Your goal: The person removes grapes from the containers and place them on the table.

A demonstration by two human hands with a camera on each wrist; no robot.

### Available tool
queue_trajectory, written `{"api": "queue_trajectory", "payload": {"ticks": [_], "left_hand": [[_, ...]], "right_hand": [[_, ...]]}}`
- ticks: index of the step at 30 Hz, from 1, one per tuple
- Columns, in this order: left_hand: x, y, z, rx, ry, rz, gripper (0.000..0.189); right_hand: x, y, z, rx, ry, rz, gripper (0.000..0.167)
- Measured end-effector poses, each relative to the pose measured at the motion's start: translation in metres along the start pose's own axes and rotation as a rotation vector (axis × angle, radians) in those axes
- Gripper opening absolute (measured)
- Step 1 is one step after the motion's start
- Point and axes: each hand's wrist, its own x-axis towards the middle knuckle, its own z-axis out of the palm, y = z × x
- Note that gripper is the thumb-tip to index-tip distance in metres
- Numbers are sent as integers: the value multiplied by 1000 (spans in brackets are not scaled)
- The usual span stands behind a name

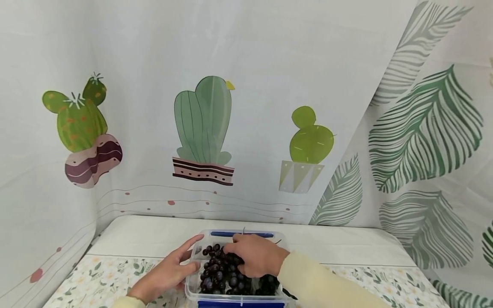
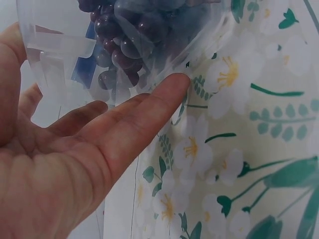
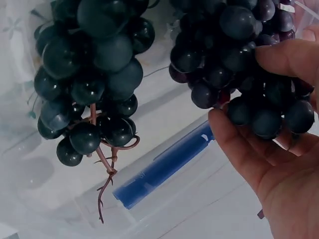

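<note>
A clear plastic box [image 1: 235,297] holds bunches of dark grapes. My right hand [image 1: 259,256] reaches into it from the right. In the right wrist view, its thumb and fingers are curled round a purple-black bunch of grapes [image 3: 239,64], thumb on one side and fingers on the other. A second, darker bunch [image 3: 94,74] lies beside it, its brown stem [image 3: 109,172] sticking out. My left hand [image 1: 169,271] rests at the box's left side, thumb by the rim. In the left wrist view, its fingers [image 2: 144,112] extend loosely along the clear wall, grapes showing through.
Blue latches sit on the box's near side [image 1: 242,304] and far side [image 1: 223,234]. The table carries a flower-patterned cloth [image 1: 369,284] in front and a plain white strip [image 1: 327,241] behind. A white curtain [image 1: 262,55] printed with cacti and leaves hangs behind the table.
</note>
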Motion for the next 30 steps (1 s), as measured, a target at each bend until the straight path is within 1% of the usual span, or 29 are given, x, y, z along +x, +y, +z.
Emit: {"api": "queue_trajectory", "payload": {"ticks": [3, 9, 13, 19, 27, 30], "left_hand": [[1, 0, 0, 3, -3, -4, 74], [2, 0, 0, 29, 11, -10, 74], [2, 0, 0, 39, 15, -13, 74], [2, 1, 0, 42, 18, -18, 74], [3, -1, 0, 39, 20, -19, 75], [3, -1, 1, 40, 19, -15, 75]], "right_hand": [[-2, -2, 0, -82, 30, -51, 40], [-5, -4, 1, -239, 91, -133, 37], [-7, -5, 0, -318, 136, -175, 34], [-10, -6, -2, -333, 154, -185, 30], [-16, -11, -6, -416, 152, -177, 34], [-18, -12, -8, -437, 168, -179, 33]]}}
